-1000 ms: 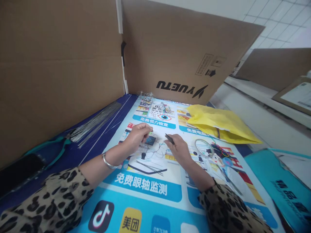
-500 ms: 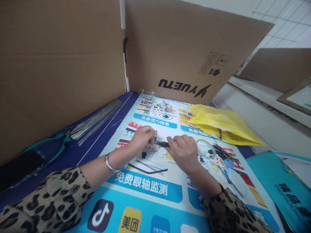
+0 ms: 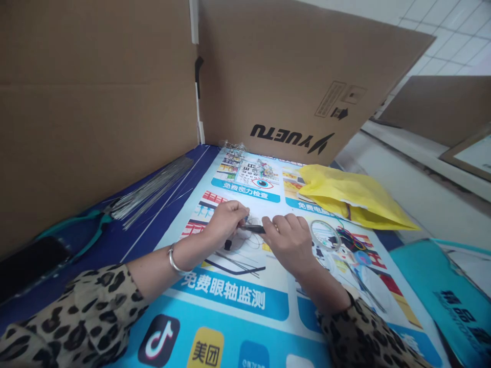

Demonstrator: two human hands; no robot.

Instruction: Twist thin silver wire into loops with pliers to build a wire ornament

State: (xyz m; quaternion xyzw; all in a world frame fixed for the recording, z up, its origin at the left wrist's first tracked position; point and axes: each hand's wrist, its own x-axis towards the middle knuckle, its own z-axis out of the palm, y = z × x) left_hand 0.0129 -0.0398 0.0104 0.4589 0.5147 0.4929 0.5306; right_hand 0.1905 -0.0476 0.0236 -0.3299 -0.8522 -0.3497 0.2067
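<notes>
My left hand is closed in a pinch on a thin wire, of which only a little shows at the fingertips. My right hand wraps round a dark slim tool that looks like pliers. Its narrow end points left and reaches the left fingertips; the grips are hidden in my palm. Fine loops of wire hang around the tool tip. Below the hands, several loose thin wires and a small black piece lie on the printed poster.
A bundle of straight wires lies at left beside a teal-edged dark object. To the right are a roll of clear tape, coloured cords, a yellow bag and a teal packet. Cardboard panels stand behind.
The pliers have turned slightly and their tip now sits closer against the left fingertips. Both hands have otherwise barely moved.
</notes>
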